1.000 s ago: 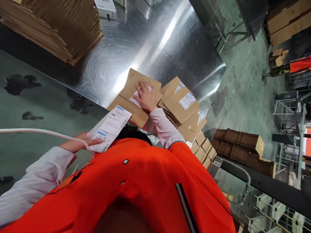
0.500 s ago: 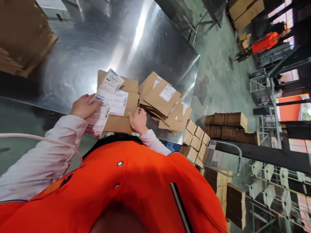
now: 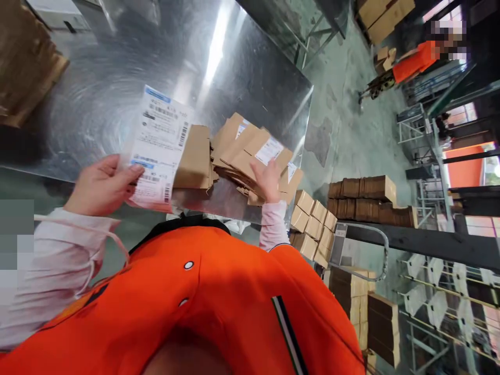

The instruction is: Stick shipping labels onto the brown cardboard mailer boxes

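My left hand is closed on a sheet of white shipping labels, thumb on top, held up above the table's near edge. The labels carry barcodes and blue bands. Behind and to the right of them lies a stack of plain flattened cardboard boxes, partly hidden by the labels. My right hand rests over a fanned pile of labelled flat boxes, fingers apart and touching the top one by its white label. Some of its fingertips are hard to make out.
Beneath everything is a shiny metal table. Stacked brown cardboard stands at its far left. Small cartons are piled past the right edge, near a metal handle. A person in orange stands farther off.
My right hand has moved right from the near stack to the pile. The labelled box has left the stack's top, showing a plain one. My left hand has moved left, with the labels now raised flatter.
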The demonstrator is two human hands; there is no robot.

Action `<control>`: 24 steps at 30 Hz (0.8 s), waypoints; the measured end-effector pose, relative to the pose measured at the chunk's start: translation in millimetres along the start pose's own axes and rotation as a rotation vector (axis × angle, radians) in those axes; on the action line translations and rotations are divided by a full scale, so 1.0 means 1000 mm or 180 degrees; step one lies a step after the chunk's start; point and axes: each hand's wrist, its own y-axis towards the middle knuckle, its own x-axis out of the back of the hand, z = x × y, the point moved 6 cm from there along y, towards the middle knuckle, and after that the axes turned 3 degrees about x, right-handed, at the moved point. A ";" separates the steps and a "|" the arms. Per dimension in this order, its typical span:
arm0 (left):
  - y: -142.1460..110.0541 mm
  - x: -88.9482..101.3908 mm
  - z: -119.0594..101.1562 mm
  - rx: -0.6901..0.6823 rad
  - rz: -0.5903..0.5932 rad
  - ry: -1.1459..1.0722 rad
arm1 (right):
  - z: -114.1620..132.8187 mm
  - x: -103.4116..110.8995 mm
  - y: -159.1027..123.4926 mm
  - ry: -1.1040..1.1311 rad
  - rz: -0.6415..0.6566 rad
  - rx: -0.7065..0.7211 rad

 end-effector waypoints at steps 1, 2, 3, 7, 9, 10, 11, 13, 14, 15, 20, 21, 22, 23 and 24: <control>-0.007 -0.007 0.008 0.0109 0.0127 -0.0023 | 0.015 -0.029 -0.013 0.0293 0.0488 0.0224; -0.015 -0.015 0.016 0.0265 0.0339 -0.0095 | 0.030 -0.061 -0.030 0.0594 0.0966 0.0458; -0.022 -0.025 0.024 0.0411 0.0582 -0.0174 | 0.045 -0.094 -0.052 0.1012 0.1444 0.0668; -0.036 -0.040 0.034 0.0409 0.0659 -0.0496 | 0.063 -0.175 -0.119 0.1868 0.2281 0.0594; -0.036 -0.032 0.037 0.0369 0.0155 -0.0661 | 0.060 -0.180 -0.124 0.1633 0.2429 0.0562; -0.035 -0.031 0.039 0.0393 0.0008 -0.0678 | 0.061 -0.176 -0.117 0.1493 0.2374 0.0633; -0.036 -0.033 0.041 0.0428 -0.0030 -0.0664 | 0.063 -0.168 -0.107 0.1365 0.2267 0.0759; -0.037 -0.042 0.042 0.0467 0.0018 -0.0597 | 0.072 -0.150 -0.084 0.1127 0.2077 0.1113; -0.038 -0.046 0.043 0.0478 -0.0021 -0.0575 | 0.078 -0.143 -0.075 0.0989 0.2077 0.1303; -0.039 -0.051 0.043 0.0498 -0.0134 -0.0558 | 0.084 -0.139 -0.068 0.0847 0.2097 0.1463; -0.031 -0.066 0.047 0.0783 -0.0753 -0.0831 | 0.098 -0.140 -0.045 0.0545 0.1983 0.1654; -0.026 -0.070 0.050 0.0857 -0.0625 -0.0953 | 0.102 -0.145 -0.037 0.0528 0.1966 0.1687; -0.021 -0.074 0.054 0.0937 -0.0406 -0.1064 | 0.107 -0.152 -0.026 0.0490 0.1920 0.1725; -0.016 -0.077 0.059 0.1016 -0.0146 -0.1158 | 0.112 -0.159 -0.012 0.0423 0.1841 0.1754; -0.012 -0.079 0.065 0.1096 0.0105 -0.1223 | 0.118 -0.166 0.004 0.0321 0.1733 0.1761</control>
